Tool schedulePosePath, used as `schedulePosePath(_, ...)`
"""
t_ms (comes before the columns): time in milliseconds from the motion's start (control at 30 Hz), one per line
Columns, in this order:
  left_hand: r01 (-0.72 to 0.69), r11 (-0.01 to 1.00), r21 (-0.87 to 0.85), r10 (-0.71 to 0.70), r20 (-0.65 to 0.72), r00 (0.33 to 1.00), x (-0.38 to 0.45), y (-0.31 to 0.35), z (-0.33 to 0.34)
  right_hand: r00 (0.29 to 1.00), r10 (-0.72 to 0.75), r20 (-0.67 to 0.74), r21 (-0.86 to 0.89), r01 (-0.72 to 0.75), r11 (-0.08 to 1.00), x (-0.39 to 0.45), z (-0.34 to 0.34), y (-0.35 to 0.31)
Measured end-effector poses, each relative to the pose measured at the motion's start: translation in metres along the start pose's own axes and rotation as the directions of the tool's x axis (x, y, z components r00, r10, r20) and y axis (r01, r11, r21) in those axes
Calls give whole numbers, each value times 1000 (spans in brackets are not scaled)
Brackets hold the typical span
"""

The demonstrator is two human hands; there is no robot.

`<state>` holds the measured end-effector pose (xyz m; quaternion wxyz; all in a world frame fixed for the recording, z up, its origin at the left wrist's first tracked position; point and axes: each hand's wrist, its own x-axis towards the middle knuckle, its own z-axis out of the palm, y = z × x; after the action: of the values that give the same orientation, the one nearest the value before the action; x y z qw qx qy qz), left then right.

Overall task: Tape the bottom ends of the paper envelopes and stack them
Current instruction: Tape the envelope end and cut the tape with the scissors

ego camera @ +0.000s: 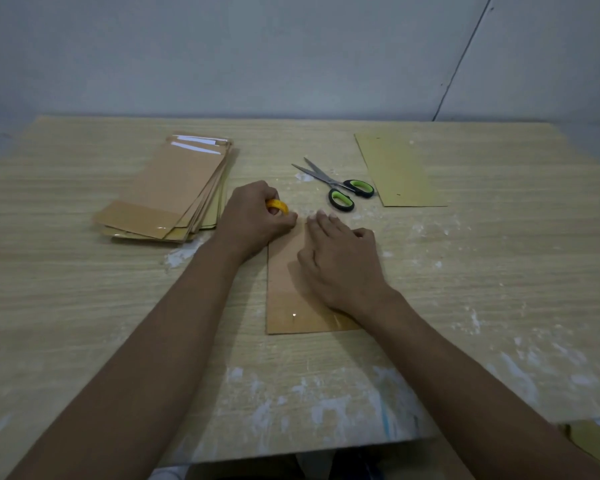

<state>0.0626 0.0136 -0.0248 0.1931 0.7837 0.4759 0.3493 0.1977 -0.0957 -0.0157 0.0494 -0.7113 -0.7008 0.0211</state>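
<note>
Forearms, two, bare, reach from the near edge over a pale wood-grain table smeared with white patches.

Brown envelope: flat on the table at centre, long side running away from the person; glossy strip across its near end; far end covered by both hands.

Left hand: fingers curled round a yellow tape roll, knuckles at the envelope's far left corner.

Right hand: laid palm down on the envelope, fingers nearly straight and spread, tips at its far edge; holds nothing.

Stack of envelopes: far left, fanned, shiny tape on the near ends, white strips at the far ends; just beside the left hand.

Scissors: black-and-green handles, blades parted, beyond the hands.

Single yellowish envelope: far right, just beside the scissors.

Grey wall: behind the table.

Writing or brand marks: none legible.
</note>
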Motion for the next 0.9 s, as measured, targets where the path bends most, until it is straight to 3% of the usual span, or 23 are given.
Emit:
schedulePosePath(167,-41,999,34,41,6,999,-1,-2,1,1000,12,23,-25,-11,1000,1,-3,-4)
schedulePosePath(333,41,999,-35,-41,10,999,-2,-4,-3,1000,20,15,11,-20,1000,1,-1,-4)
schedulePosePath(533,97,959,-266,-68,116,991,-6,-8,-12,1000,21,16,10,-21,1000,1,-3,-5)
schedulePosePath(900,96,992,-77,-98,-22,995,-8,-5,-14,994,85,68,-1,-85,996,1,-4,-15)
